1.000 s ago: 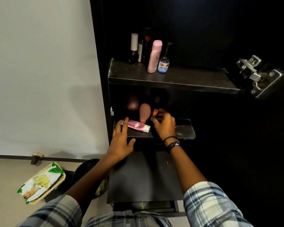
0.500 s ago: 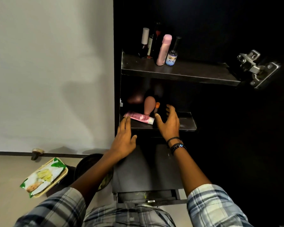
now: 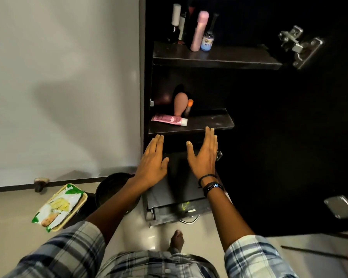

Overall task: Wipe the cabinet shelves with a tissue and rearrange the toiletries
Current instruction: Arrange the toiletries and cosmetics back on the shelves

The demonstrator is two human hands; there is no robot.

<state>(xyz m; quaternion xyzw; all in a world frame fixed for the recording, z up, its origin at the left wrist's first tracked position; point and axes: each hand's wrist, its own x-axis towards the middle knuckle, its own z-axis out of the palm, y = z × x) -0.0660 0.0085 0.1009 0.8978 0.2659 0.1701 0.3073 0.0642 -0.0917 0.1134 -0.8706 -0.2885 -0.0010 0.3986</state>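
A dark cabinet has two shelves in view. The upper shelf [image 3: 239, 59] carries a pink bottle [image 3: 199, 33], a small blue-labelled bottle [image 3: 207, 40] and a white-capped dark bottle [image 3: 175, 23]. On the middle shelf [image 3: 209, 122] a pink tube [image 3: 169, 119] lies flat, with a peach pear-shaped bottle [image 3: 180, 103] and an orange-capped item [image 3: 189, 107] behind it. My left hand [image 3: 153, 163] and my right hand [image 3: 204, 157] hover flat and empty just below that shelf's front edge. No tissue is in either hand.
A wet-wipes pack [image 3: 58, 206] lies on a yellow tray on the floor at left. A black round bin [image 3: 113, 187] stands beside it. A low dark drawer unit [image 3: 177, 197] sits under my hands. The cabinet door hinge [image 3: 297, 45] juts out at upper right.
My right hand let go of the orange-capped item on the middle shelf. Both hands drew back from the shelf and now hover open below its edge. The view shifted left.
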